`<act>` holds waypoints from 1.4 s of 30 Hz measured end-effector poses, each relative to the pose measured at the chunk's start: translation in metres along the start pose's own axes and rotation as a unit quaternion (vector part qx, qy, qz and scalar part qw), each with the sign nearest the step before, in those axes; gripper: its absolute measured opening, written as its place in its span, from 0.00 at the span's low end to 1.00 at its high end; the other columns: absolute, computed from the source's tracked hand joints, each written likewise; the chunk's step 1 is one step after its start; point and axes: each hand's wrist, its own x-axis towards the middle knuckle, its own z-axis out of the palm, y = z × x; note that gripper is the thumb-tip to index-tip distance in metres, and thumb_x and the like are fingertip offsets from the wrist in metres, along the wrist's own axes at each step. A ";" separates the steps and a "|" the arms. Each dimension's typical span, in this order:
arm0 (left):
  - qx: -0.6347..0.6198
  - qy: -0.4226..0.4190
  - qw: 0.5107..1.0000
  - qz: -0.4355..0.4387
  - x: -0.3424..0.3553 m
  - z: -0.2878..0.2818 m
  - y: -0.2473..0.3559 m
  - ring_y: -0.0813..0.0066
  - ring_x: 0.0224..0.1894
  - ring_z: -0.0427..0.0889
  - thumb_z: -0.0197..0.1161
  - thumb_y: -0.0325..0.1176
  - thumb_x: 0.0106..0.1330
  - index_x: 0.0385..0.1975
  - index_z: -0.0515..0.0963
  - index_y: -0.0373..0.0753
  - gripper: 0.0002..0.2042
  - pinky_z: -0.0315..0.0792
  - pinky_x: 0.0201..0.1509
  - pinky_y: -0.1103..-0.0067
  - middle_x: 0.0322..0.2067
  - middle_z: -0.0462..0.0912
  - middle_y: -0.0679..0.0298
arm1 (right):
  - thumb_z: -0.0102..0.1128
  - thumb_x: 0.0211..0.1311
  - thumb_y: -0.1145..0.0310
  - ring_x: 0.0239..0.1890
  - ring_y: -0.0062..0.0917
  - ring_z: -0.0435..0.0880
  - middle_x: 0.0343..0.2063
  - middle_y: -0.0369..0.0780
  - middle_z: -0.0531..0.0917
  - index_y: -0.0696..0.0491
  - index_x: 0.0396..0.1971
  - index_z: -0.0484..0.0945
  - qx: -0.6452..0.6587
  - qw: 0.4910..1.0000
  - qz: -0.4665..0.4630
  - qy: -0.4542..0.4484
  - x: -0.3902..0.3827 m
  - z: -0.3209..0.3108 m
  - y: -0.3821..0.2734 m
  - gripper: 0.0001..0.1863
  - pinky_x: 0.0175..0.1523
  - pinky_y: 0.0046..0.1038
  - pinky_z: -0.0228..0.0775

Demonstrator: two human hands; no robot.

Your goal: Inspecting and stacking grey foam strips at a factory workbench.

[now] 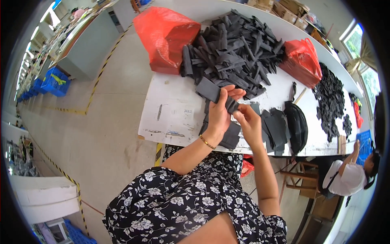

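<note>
A flat strip of dark grey fabric lies across my left hand, with the thumb pressed on it and the other fingers stretched out behind. My right hand pinches the strip's near right end, which looks folded over. Under my hands, flat dark pieces lie on the white table. More flat dark pieces are stacked just right of my right hand. Beyond my hands rises a big heap of folded dark strips.
Red plastic bags flank the heap. A black curved pouch lies to the right, before a pile of small dark pieces. At the table's right end sits another person. Blue crates stand on the floor at left.
</note>
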 end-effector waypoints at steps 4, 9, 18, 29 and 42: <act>0.020 -0.044 0.999 0.020 0.009 0.000 0.012 0.57 0.52 0.79 0.50 0.44 0.73 0.49 0.71 0.32 0.19 0.69 0.63 0.64 0.45 0.81 0.50 | 0.67 0.59 0.72 0.36 0.16 0.75 0.38 0.37 0.76 0.60 0.33 0.76 -0.046 0.978 -0.107 0.175 0.000 0.022 0.005 0.09 0.39 0.19 0.69; 0.038 -0.105 0.994 0.014 0.015 -0.010 0.026 0.59 0.59 0.74 0.51 0.45 0.72 0.53 0.71 0.35 0.20 0.68 0.63 0.64 0.51 0.79 0.52 | 0.61 0.65 0.67 0.35 0.18 0.77 0.35 0.36 0.78 0.60 0.45 0.74 0.195 0.973 0.025 0.119 0.006 0.019 -0.011 0.14 0.40 0.21 0.71; 0.032 -0.116 0.992 0.050 0.016 -0.057 0.068 0.60 0.43 0.83 0.69 0.35 0.60 0.45 0.76 0.36 0.16 0.77 0.52 0.67 0.38 0.82 0.56 | 0.70 0.44 0.84 0.31 0.27 0.78 0.29 0.38 0.80 0.57 0.30 0.82 -0.158 0.925 -0.310 0.150 0.003 0.012 -0.015 0.11 0.35 0.25 0.70; 0.033 -0.104 0.993 0.046 0.013 -0.058 0.080 0.55 0.40 0.85 0.64 0.25 0.62 0.38 0.80 0.32 0.06 0.78 0.53 0.61 0.35 0.85 0.52 | 0.70 0.46 0.82 0.30 0.24 0.77 0.28 0.37 0.80 0.57 0.30 0.84 -0.161 0.930 -0.309 0.112 -0.004 0.003 -0.019 0.09 0.33 0.22 0.68; 0.123 0.071 0.990 0.020 0.019 -0.041 0.070 0.58 0.40 0.84 0.63 0.24 0.63 0.38 0.79 0.30 0.07 0.79 0.47 0.72 0.36 0.84 0.53 | 0.64 0.60 0.75 0.24 0.18 0.80 0.25 0.37 0.81 0.61 0.36 0.72 -0.010 0.997 0.043 0.069 -0.001 0.002 0.003 0.10 0.31 0.19 0.71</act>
